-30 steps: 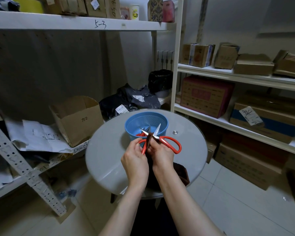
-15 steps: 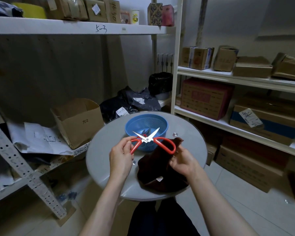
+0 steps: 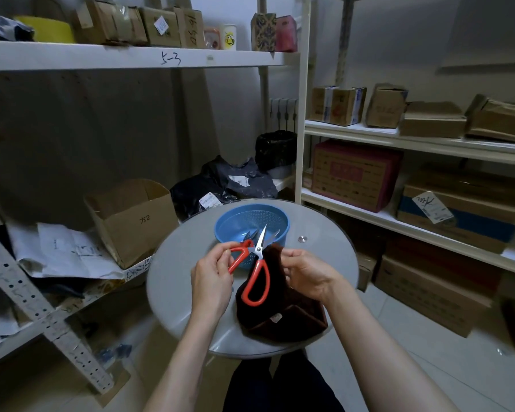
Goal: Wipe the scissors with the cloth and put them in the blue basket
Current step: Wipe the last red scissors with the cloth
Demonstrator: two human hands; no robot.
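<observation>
Red-handled scissors [image 3: 257, 270] hang splayed open over the near rim of the blue basket [image 3: 275, 217]. My left hand [image 3: 211, 281] pinches their left handle loop. The other loop dangles down in front of the dark brown cloth [image 3: 283, 310], which lies bunched on the round grey table [image 3: 173, 272]. My right hand [image 3: 308, 275] grips the cloth's upper edge just right of the blades. Inside the basket lie other scissors, with their blade tips showing.
A small metal stud [image 3: 301, 239] sits on the table right of the basket. An open cardboard box [image 3: 131, 218] stands on the left shelf beside the table. Shelves with boxes [image 3: 354, 173] line the right side. Dark bags [image 3: 220, 185] lie behind the table.
The scissors have swung from lying crosswise to hanging blade-up from my left hand. My right hand let go of the right handle and now holds only the cloth.
</observation>
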